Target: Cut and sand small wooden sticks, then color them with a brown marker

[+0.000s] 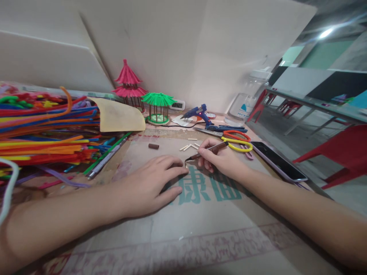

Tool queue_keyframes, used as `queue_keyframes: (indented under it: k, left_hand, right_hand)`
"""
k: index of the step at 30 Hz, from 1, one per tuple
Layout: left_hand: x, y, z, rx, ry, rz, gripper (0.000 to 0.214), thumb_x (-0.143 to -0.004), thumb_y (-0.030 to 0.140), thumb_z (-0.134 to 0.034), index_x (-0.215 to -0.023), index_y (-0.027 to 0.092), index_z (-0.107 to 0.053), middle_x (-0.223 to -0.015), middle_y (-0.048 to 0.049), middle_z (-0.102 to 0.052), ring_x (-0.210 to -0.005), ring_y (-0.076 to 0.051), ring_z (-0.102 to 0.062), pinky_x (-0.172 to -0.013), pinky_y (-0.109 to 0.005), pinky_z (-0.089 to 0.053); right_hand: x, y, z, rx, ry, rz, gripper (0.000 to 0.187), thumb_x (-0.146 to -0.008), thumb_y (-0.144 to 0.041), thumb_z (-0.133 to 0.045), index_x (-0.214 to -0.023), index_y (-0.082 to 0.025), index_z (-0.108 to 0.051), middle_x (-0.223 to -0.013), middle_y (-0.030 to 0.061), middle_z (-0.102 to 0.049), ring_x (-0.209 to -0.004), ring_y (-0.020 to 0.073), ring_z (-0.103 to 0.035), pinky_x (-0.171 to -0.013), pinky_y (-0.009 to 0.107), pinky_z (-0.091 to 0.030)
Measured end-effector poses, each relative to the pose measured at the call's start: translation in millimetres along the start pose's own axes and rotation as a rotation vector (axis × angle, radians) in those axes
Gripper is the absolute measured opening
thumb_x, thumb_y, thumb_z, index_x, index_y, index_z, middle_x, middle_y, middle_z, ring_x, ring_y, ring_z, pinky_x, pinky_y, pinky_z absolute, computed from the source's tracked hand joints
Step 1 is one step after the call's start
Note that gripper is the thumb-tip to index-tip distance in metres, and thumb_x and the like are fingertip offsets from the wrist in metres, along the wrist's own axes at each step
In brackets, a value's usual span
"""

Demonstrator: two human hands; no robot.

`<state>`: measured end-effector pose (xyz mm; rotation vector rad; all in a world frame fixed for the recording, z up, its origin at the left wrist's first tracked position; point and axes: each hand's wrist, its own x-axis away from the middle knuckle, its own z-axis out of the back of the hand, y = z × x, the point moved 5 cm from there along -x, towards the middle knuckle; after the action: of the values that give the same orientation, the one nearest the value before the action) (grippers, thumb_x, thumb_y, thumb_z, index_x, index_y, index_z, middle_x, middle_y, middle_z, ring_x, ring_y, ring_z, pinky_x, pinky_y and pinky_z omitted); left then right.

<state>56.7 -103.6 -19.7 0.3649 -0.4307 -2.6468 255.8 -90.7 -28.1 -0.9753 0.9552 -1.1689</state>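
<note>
My right hand is closed around a brown marker, its dark tip pointing down and left. The tip meets a tiny pale stick at the fingertips of my left hand. That left hand lies palm down on the board, fingers stretched forward and thumb apart; the fingertips touch the stick, partly covering it. A brown marker cap lies loose beyond the left hand. Several short pale sticks are scattered just beyond the marker.
Pipe cleaners pile up at left. Behind stand a pink pagoda model and a green-roofed pavilion. A blue glue gun, scissors, phone and clear bottle line the back and right.
</note>
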Motion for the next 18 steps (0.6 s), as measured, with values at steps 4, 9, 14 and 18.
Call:
queue_keyframes:
  k: [4, 9, 14, 18]
  left_hand:
    - [0.7, -0.3, -0.2, 0.001, -0.001, -0.004, 0.04, -0.099, 0.038, -0.05, -0.136, 0.025, -0.059, -0.137, -0.0107, -0.056, -0.126, -0.03, -0.055, -0.109, -0.049, -0.045]
    - [0.0, -0.2, -0.9, -0.018, -0.021, 0.003, 0.04, -0.101, 0.038, -0.048, -0.137, 0.025, -0.058, -0.138, -0.0115, -0.055, -0.128, -0.029, -0.053, -0.11, -0.05, -0.044]
    - [0.3, 0.6, -1.2, -0.019, -0.021, 0.006, 0.04, -0.1, 0.039, -0.049, -0.136, 0.024, -0.058, -0.138, -0.0111, -0.055, -0.128, -0.029, -0.053, -0.11, -0.05, -0.044]
    - [0.8, 0.3, -0.7, -0.005, -0.009, 0.014, 0.038, -0.1, 0.038, -0.05, -0.134, 0.023, -0.059, -0.137, -0.0106, -0.056, -0.128, -0.03, -0.053, -0.11, -0.05, -0.044]
  right_hand:
    - [-0.5, 0.2, -0.8, 0.009, 0.005, 0.006, 0.027, -0.088, -0.044, -0.063, -0.083, -0.022, -0.049, -0.059, -0.0032, -0.066, -0.04, 0.0084, -0.05, -0.037, 0.019, -0.037]
    - [0.3, 0.1, -0.3, 0.016, -0.025, 0.013, 0.025, -0.088, -0.042, -0.063, -0.081, -0.022, -0.051, -0.057, -0.0031, -0.065, -0.041, 0.0085, -0.05, -0.039, 0.019, -0.039]
    - [1.5, -0.2, -0.4, 0.006, -0.027, 0.009, 0.025, -0.088, -0.042, -0.063, -0.082, -0.021, -0.051, -0.057, -0.0029, -0.065, -0.041, 0.0084, -0.05, -0.039, 0.019, -0.039]
    - [1.3, -0.2, -0.1, -0.002, 0.017, -0.001, 0.027, -0.089, -0.045, -0.062, -0.085, -0.021, -0.05, -0.059, -0.0032, -0.065, -0.042, 0.0085, -0.051, -0.039, 0.019, -0.04]
